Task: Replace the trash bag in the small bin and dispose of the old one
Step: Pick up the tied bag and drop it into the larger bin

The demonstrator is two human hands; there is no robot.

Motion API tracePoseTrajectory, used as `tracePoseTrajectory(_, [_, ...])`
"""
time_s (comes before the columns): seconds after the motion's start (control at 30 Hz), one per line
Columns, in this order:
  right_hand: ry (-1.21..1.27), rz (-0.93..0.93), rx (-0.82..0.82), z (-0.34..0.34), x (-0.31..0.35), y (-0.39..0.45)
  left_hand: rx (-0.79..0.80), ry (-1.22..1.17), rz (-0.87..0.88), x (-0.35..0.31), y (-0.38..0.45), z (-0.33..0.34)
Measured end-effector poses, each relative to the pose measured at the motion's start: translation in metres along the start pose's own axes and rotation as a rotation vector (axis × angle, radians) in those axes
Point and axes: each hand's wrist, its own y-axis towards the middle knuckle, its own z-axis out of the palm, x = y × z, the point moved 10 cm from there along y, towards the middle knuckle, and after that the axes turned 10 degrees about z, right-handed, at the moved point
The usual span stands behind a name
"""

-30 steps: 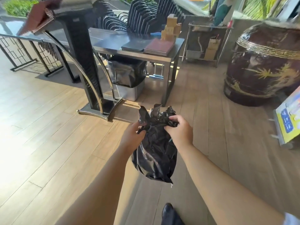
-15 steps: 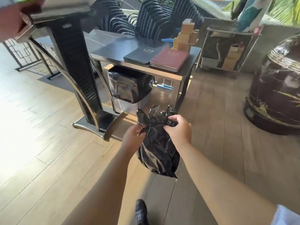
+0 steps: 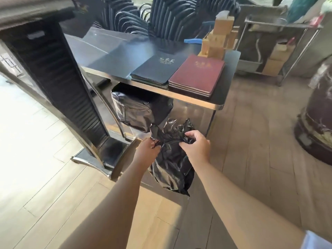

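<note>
Hanging in the air over the wooden floor [image 3: 251, 141], a black trash bag [image 3: 172, 169] is held up by two bare hands. It is crinkly and shiny, and its top is bunched up into a messy bundle. The bottom of the bag dangles free and touches nothing.

The left hand [image 3: 148, 150] pinches the left side of the bunched top, with its fingers closed tight on the plastic. The right hand [image 3: 196, 145] grips the right side of the top, fingers curled into the folds. Both arms reach out from the bottom of the view.

Just behind the bag stands a small bin [image 3: 140, 112] tucked under a table [image 3: 221, 97]. The bin has a black liner pulled over its rim, and shiny metal shows lower down. Its top is partly hidden by the table edge.

On the dark tabletop lie two neat stacks of menus side by side. The stack of black menus [image 3: 158, 69] is on the left and the stack of dark red menus [image 3: 197, 74] is on the right, with their edges touching. Behind them sit some small cardboard boxes [image 3: 217, 42] piled up.

To the left stands a tall black stand [image 3: 59, 87] with a metal foot on the floor. Black chairs [image 3: 170, 17] are stacked behind the table. A metal cart [image 3: 274, 44] is at the back right, and a big brown jar [image 3: 318, 119] sits at the far right.
</note>
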Motion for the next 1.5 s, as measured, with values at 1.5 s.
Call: tracePoseTrajectory(1.5, [-0.307, -0.286, 0.257, 0.512, -0.278, 0.536, -0.219, -0.430, -0.359, 0.420, 0.488, 0.295])
